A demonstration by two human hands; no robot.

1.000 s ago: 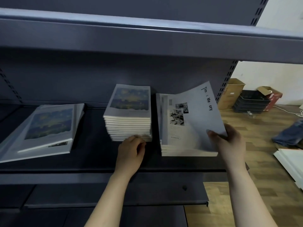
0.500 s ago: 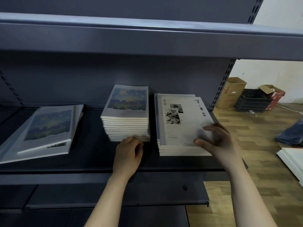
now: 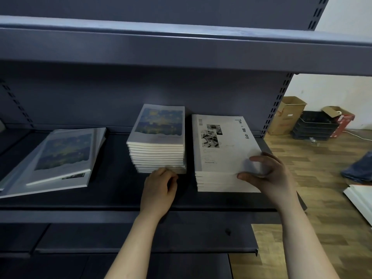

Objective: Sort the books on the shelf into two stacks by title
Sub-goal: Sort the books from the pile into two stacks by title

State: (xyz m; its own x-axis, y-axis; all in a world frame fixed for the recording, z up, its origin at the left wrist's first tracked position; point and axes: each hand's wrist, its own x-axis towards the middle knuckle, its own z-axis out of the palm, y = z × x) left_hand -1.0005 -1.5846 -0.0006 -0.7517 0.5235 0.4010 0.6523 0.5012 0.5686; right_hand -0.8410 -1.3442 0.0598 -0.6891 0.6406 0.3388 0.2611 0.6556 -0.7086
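Two stacks stand side by side on the dark shelf (image 3: 112,190). The left stack of blue painted-cover books (image 3: 159,127) is the taller one. My left hand (image 3: 159,190) rests against its lower front edge, fingers loosely curled. Right beside it is the stack of white "Time & Memory" books (image 3: 219,150). My right hand (image 3: 269,174) lies on that stack's near right corner, fingers on the top cover and thumb against the front edge. A few more blue-cover books (image 3: 60,156) lie askew at the shelf's left.
An upper shelf (image 3: 181,49) overhangs close above the books. The shelf's right upright (image 3: 275,109) stands just behind the white stack. On the wooden floor to the right are cardboard boxes (image 3: 289,113), black trays (image 3: 314,125) and white boards (image 3: 360,200).
My right hand laid the lifted white book flat on the white stack and now rests on its corner. My left hand stayed at the blue stack.
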